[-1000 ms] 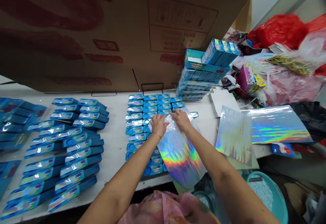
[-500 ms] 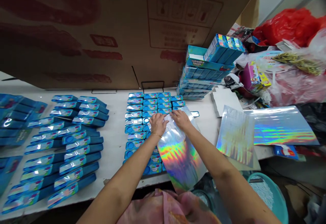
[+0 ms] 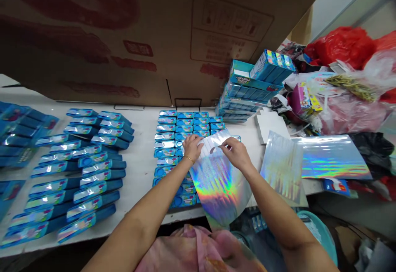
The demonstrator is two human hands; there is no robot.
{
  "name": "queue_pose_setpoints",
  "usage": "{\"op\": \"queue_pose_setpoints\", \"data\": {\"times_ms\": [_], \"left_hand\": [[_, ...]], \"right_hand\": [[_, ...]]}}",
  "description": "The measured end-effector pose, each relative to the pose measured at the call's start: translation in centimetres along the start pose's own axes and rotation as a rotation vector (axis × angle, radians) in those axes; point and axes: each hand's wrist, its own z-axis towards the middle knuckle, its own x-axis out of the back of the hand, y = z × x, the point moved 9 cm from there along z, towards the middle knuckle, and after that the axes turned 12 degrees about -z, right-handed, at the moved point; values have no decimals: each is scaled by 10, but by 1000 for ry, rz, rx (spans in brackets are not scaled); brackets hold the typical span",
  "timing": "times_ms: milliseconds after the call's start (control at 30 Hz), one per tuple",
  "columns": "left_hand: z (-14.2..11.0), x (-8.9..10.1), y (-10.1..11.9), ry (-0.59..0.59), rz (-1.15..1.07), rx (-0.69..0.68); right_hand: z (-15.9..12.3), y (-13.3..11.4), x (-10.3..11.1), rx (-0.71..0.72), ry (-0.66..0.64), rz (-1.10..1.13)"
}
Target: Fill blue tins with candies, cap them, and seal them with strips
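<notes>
Holographic foil sheet (image 3: 218, 185) lying over rows of blue packets (image 3: 163, 152) on a white table (image 3: 139, 198). Left hand (image 3: 192, 148) pressed flat on its upper edge; right hand (image 3: 236, 154) pinching that edge. At 3 o'clock, two more foil sheets (image 3: 332, 158); at 1 o'clock, stacked blue boxes (image 3: 244, 86).

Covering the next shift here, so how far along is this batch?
Done, it seems: the blue packs at left lie in neat rows with shiny holographic ends. In hand: a holographic sheet, under the left hand and right hand. Left, seemingly: the middle block of blue packs, plus two loose holographic sheets.
</notes>
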Motion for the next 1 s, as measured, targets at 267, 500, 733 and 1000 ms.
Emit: {"op": "queue_pose_setpoints", "data": {"times_ms": [267, 500, 733, 1000], "left_hand": [[-62, 51, -24, 54, -921, 422], [-101, 122, -76, 285, -893, 517], [-92, 165, -128, 460, -832, 480], [-73, 159, -159, 478, -846, 489]], "right_hand": [[-12, -15, -79, -443, -197, 879], [-31, -79, -148, -482, -276, 925], [-6, -118, -171, -349, -85, 518], [18, -131, -169, -245, -81, 115]]}}
